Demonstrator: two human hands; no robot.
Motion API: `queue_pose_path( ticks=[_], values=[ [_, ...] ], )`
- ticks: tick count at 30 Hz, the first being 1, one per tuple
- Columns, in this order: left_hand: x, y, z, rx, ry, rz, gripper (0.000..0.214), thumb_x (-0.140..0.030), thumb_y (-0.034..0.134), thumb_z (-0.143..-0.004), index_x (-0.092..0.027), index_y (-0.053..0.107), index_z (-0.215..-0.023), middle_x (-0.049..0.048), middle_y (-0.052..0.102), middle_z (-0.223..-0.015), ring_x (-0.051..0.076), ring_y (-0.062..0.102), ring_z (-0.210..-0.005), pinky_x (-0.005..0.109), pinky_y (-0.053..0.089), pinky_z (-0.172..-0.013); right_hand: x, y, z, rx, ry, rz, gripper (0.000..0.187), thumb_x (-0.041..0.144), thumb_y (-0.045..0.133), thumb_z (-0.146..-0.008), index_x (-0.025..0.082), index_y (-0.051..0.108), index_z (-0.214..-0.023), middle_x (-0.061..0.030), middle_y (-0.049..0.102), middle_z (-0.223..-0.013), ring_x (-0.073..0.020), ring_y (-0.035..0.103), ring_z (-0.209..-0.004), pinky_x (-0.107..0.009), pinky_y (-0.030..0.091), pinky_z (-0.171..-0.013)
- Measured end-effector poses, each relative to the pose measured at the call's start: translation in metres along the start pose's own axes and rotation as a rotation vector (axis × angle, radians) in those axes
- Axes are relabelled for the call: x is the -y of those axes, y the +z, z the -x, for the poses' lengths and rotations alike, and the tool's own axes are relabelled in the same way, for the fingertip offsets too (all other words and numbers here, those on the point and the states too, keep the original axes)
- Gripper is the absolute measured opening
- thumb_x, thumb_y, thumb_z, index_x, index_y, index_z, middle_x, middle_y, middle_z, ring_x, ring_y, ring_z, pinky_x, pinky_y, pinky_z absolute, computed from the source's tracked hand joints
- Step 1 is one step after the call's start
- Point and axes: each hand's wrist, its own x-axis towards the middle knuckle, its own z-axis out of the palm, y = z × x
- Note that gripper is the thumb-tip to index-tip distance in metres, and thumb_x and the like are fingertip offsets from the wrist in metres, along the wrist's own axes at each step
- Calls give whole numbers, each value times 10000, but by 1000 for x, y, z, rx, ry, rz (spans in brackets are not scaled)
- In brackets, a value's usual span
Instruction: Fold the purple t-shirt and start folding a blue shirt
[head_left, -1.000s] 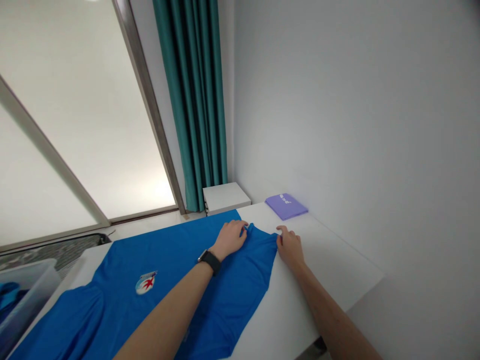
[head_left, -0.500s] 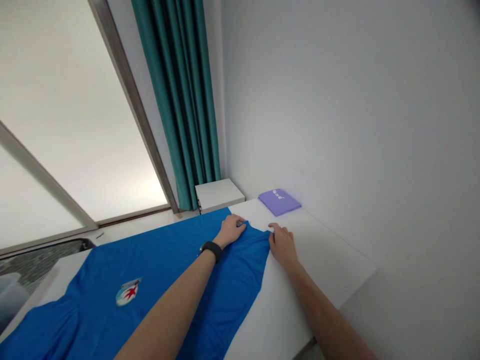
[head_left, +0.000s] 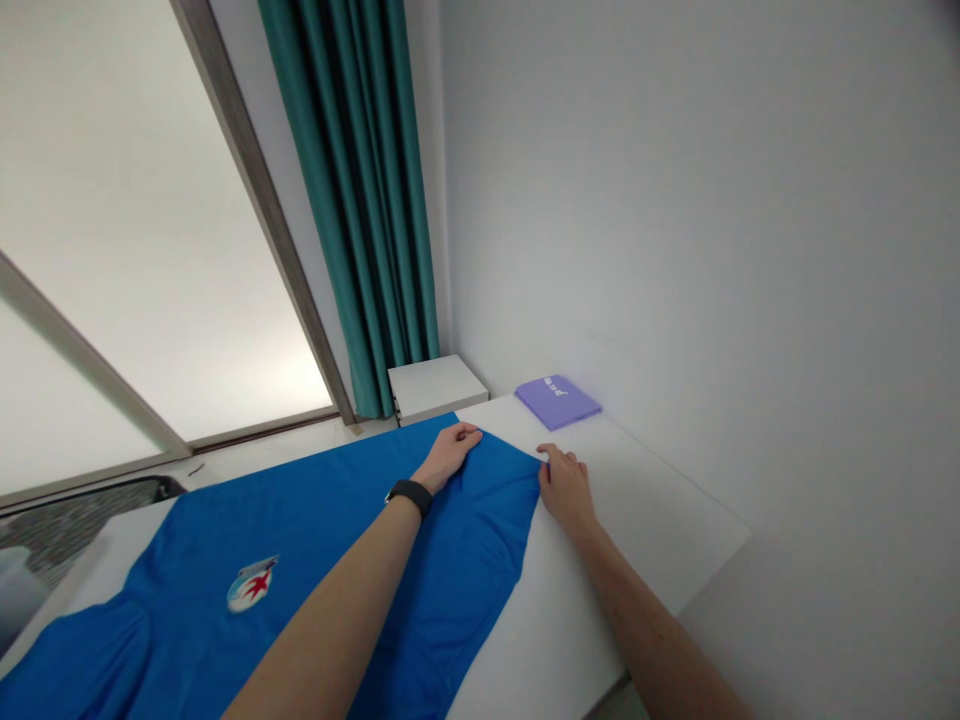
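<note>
A bright blue shirt (head_left: 315, 560) with a red and white badge (head_left: 252, 583) lies spread on the white table (head_left: 645, 530). My left hand (head_left: 448, 452), with a black watch (head_left: 409, 493) on its wrist, rests at the far edge of the shirt's hem, fingers pressed together on the cloth. My right hand (head_left: 564, 486) sits on the table just right of the shirt and pinches the hem's right corner. Between the two hands the hem lies straight and flat.
A folded purple cloth (head_left: 557, 400) lies at the table's far corner by the white wall. Beyond the table stand a small white cabinet (head_left: 435, 388), a teal curtain (head_left: 360, 200) and a large window. A dark mat (head_left: 82, 510) covers the floor at left.
My left hand has slid left along the hem, away from my right hand. The bunched hem between them is now pulled flat. The view has shifted slightly right.
</note>
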Motion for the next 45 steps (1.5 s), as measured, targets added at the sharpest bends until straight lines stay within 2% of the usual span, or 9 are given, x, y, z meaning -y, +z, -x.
queue_pose_path(
  ticks=[7,10,14,19,24,31,36,40,45],
  values=[
    [1,2,-1,-49,19,-36,289,-396,664,-783,-133,664,-903,36,692,-743,167,633,-678,269,487,-645,-1,2,-1,1,-8,5,303,132,406,-912,213,566,-1156,-81,689,-1006,-236,547,-989,-345,313,-848],
    [-5,-1,2,-86,56,-83,322,-355,585,-851,-128,650,-1070,75,735,-895,190,661,-804,297,502,-748,-1,2,-1,4,-14,5,295,129,408,-916,211,568,-1149,-83,687,-1043,-233,546,-1002,-342,311,-847],
    [-15,-16,13,-143,106,-175,414,-330,460,-920,-130,566,-1267,93,742,-1015,222,655,-939,363,487,-878,-2,2,-1,8,-21,3,286,128,418,-916,208,568,-1146,-72,687,-1022,-233,552,-1000,-339,307,-847],
    [-30,-43,44,-52,151,-289,336,-366,502,-900,-191,667,-1136,49,754,-983,240,654,-1011,382,440,-989,-4,4,-1,-5,-20,-6,278,138,422,-913,211,578,-1130,-70,691,-962,-232,555,-981,-342,305,-851],
    [-30,-58,71,65,154,-371,299,-388,479,-905,-210,706,-984,42,749,-915,224,670,-908,348,489,-894,-6,5,-1,-8,-12,-27,275,151,419,-905,211,580,-1119,-67,692,-929,-242,554,-982,-348,314,-845],
    [-17,-66,82,12,75,-62,332,-430,518,-878,-160,671,-997,63,737,-831,179,661,-718,307,532,-711,-10,9,-3,-17,-4,-91,276,163,421,-885,225,593,-1092,-38,676,-851,-225,556,-909,-336,317,-817],
    [-14,-64,84,10,46,37,321,-418,537,-868,-151,667,-991,61,733,-803,165,650,-697,297,529,-701,-8,6,-8,4,5,-115,264,175,428,-875,229,607,-1061,-7,630,-742,-214,568,-849,-327,327,-803],
    [-13,-64,84,-38,62,26,297,-421,549,-867,-160,663,-949,52,723,-782,168,649,-704,301,530,-712,8,-8,-17,24,-76,-140,249,183,452,-854,225,622,-1031,10,610,-693,-200,579,-793,-305,344,-770],
    [-14,-64,85,-24,74,-8,336,-478,551,-869,-165,652,-939,32,697,-735,157,625,-670,281,508,-677,54,-34,-32,85,-220,-281,243,202,496,-836,224,624,-1042,23,621,-701,-170,562,-700,-274,344,-699]
  ],
)
